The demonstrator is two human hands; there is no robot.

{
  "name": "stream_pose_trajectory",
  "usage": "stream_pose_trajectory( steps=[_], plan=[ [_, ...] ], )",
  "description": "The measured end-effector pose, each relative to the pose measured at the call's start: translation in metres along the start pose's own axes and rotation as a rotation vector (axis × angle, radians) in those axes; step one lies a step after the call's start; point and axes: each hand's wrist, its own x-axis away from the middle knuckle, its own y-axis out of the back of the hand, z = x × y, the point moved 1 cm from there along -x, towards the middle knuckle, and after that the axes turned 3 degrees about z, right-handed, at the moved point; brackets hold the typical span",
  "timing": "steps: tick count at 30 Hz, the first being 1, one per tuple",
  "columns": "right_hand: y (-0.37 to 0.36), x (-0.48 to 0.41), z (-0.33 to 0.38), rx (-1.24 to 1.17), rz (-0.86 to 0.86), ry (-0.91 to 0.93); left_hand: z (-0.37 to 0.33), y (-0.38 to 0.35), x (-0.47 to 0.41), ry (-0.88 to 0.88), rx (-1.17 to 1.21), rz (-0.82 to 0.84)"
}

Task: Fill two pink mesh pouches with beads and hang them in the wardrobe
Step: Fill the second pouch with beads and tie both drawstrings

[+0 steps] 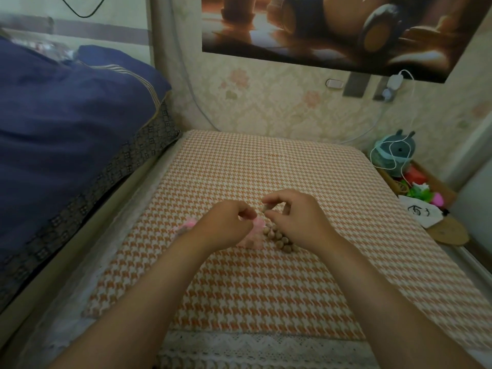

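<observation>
Seen from the head camera, both bare arms reach out over a desk (266, 169) draped in an orange-and-white houndstooth cloth with a lace hem. The right hand (298, 219) has thumb and forefinger pinched together on a single small bead (265, 208), lifted just above the cloth. The left hand (226, 225) curls its grip closed on the top edge of a pink mesh pouch (254, 234), which lies crumpled on the cloth between the two hands; whether any beads are inside it cannot be told. A second bit of pink mesh (186, 226) peeks out beside the left wrist. A loose cluster of tan beads (279, 237) sits on the cloth just under the right hand, touching the pouch's right side. To the left a navy quilt (66, 115) is heaped on a bed.
</observation>
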Motion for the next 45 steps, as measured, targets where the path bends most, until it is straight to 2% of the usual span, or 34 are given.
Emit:
stream_pose_trajectory(
  steps=[7,11,17,21,27,32,35,39,45],
  plan=[
    [-0.011,0.002,0.008,0.232,0.067,0.093,0.002,-0.002,0.001,-0.025,0.001,0.0],
    [-0.008,0.0,0.005,0.214,0.07,0.103,0.003,0.0,0.001,-0.025,0.006,-0.002],
    [-0.011,0.0,0.007,0.279,0.201,0.083,0.001,-0.003,-0.001,-0.049,0.018,0.001],
    [-0.005,-0.001,0.002,0.169,0.296,0.03,0.003,-0.002,-0.001,-0.014,0.036,-0.018],
    [0.003,0.002,-0.001,0.255,0.307,0.076,-0.003,-0.007,-0.005,-0.015,0.066,-0.079],
    [0.017,0.008,-0.009,0.129,0.143,0.037,-0.008,-0.012,-0.005,-0.011,0.048,-0.08],
    [0.025,0.014,-0.022,0.211,0.112,-0.05,-0.008,-0.011,-0.004,-0.001,0.022,-0.074],
    [0.017,0.02,-0.03,0.335,0.315,-0.153,-0.005,-0.01,-0.001,0.004,0.001,-0.07],
    [-0.005,0.016,-0.027,0.55,0.321,-0.135,-0.001,-0.013,-0.001,-0.012,-0.012,-0.038]
  ],
)
